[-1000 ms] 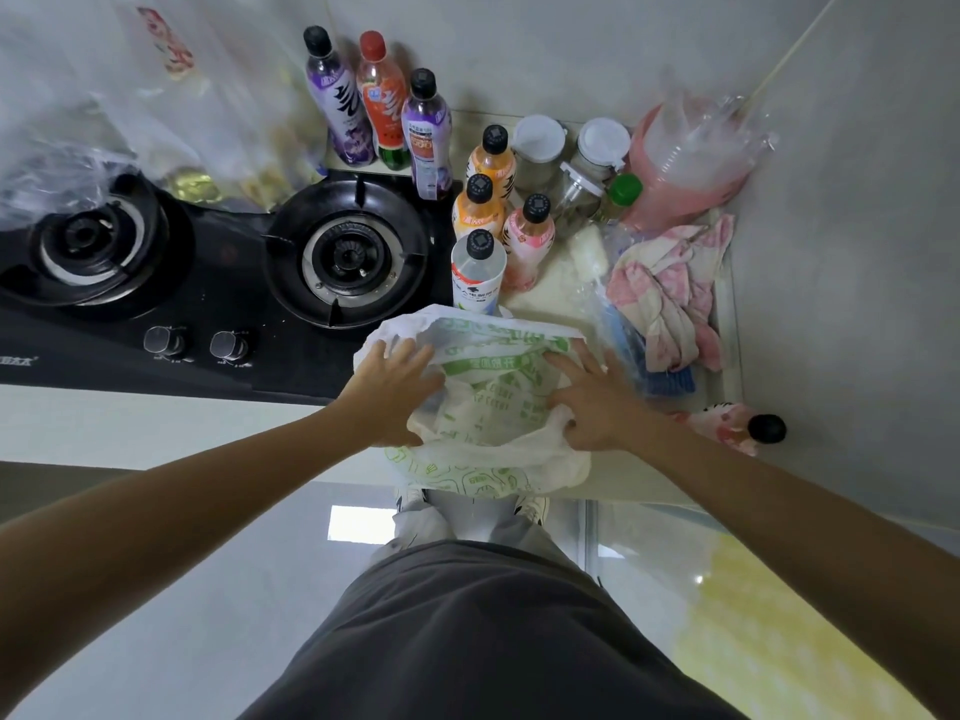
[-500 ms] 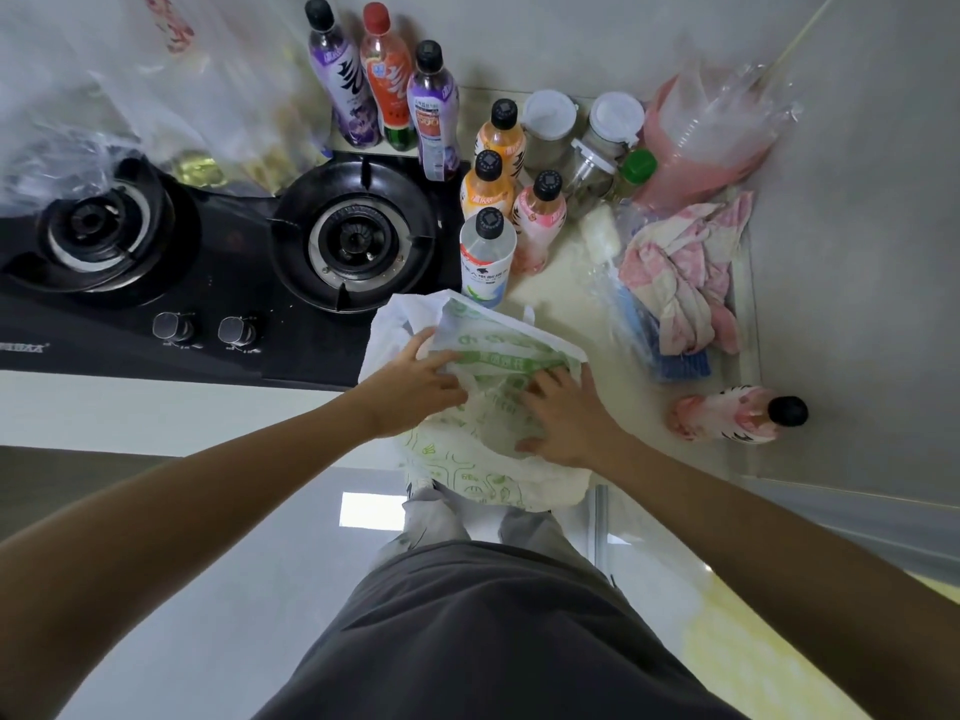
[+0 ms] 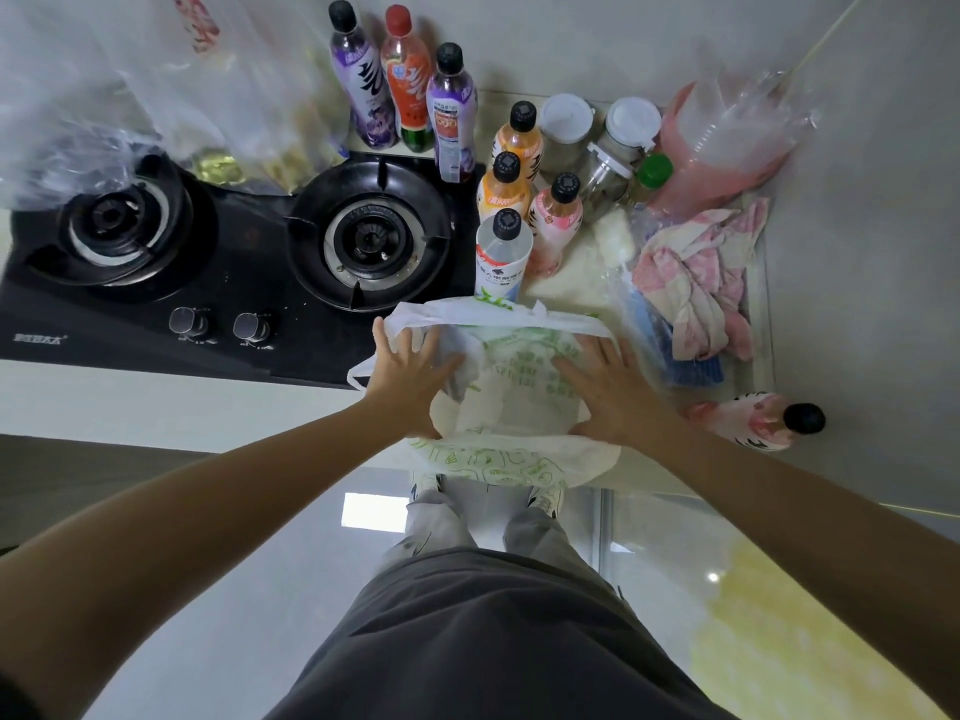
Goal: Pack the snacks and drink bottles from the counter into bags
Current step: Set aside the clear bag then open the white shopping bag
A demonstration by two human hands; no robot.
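A white plastic bag with green print (image 3: pixel 511 387) lies at the counter's front edge and hangs over it. My left hand (image 3: pixel 410 379) rests flat on its left side, fingers spread. My right hand (image 3: pixel 605 389) presses flat on its right side. Just behind the bag stands a white bottle with a black cap (image 3: pixel 503 252). Two orange bottles (image 3: pixel 506 187) and a pink one (image 3: pixel 558 220) stand behind that. A purple bottle (image 3: pixel 358 80), a red one (image 3: pixel 408 80) and another purple one (image 3: pixel 452 111) stand at the wall. A pink bottle (image 3: pixel 753 418) lies on its side at the right.
A black two-burner gas stove (image 3: pixel 234 252) fills the counter's left. Clear plastic bags (image 3: pixel 156 85) lie behind it. Lidded jars (image 3: pixel 597 132), a pink bag of plastic cups (image 3: pixel 727 137), a pink cloth (image 3: pixel 696 278) and a blue item (image 3: pixel 685 361) crowd the right corner by the wall.
Both hands have moved apart across the bag, from its middle to its left and right sides, and their fingers have spread flat. The bottles have not moved.
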